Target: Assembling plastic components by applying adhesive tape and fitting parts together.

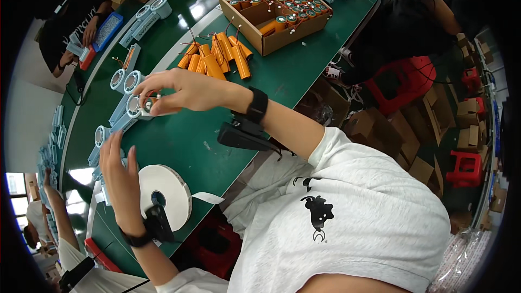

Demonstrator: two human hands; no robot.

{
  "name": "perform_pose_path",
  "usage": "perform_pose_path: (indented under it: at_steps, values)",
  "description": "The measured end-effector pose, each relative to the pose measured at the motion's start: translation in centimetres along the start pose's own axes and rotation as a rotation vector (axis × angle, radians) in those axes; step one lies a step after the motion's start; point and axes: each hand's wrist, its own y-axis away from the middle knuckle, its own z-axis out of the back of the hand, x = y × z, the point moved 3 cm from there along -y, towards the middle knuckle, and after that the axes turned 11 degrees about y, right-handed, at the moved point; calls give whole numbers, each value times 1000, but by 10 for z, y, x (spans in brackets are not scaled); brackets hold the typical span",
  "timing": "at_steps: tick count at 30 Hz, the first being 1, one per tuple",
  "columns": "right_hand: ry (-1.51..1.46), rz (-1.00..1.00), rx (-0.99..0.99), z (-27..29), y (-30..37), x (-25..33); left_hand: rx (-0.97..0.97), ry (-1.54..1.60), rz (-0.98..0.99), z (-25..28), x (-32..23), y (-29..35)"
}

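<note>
My right hand reaches over the table, fingers and thumb curled toward each other beside the round head of a light-blue handheld fan. A small part with some orange and silver shows between the fingertips, mostly hidden. My left hand is raised with its fingers stretched out, close to another light-blue fan, and grips nothing I can see. More fan bodies lie in a row beyond my hands. A large roll of white tape lies flat beside my left wrist, its loose end over the table edge.
Orange cylindrical battery packs with wires lie in a pile beyond my right hand. A cardboard box holds many more. Across the green table, a person works by a blue tray. Red stools and cartons stand at right.
</note>
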Motion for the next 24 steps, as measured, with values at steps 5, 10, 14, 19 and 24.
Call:
perform_pose_path:
  at_steps: [5,10,14,19,24]
  values:
    - [-915,-480,-232,20,50,22,147,181,-68,-57,47,-62]
    - [-1014,-741,-509,43,129,-8,115,101,65,-63,-8,-76]
    - [-896,-826,-507,43,149,2,297,-173,302,-72,-50,-74]
    - [-714,-705,-366,46,139,34,605,-274,335,-96,-45,-49]
    - [-278,-562,-197,63,135,51,160,361,-127,-74,-79,-22]
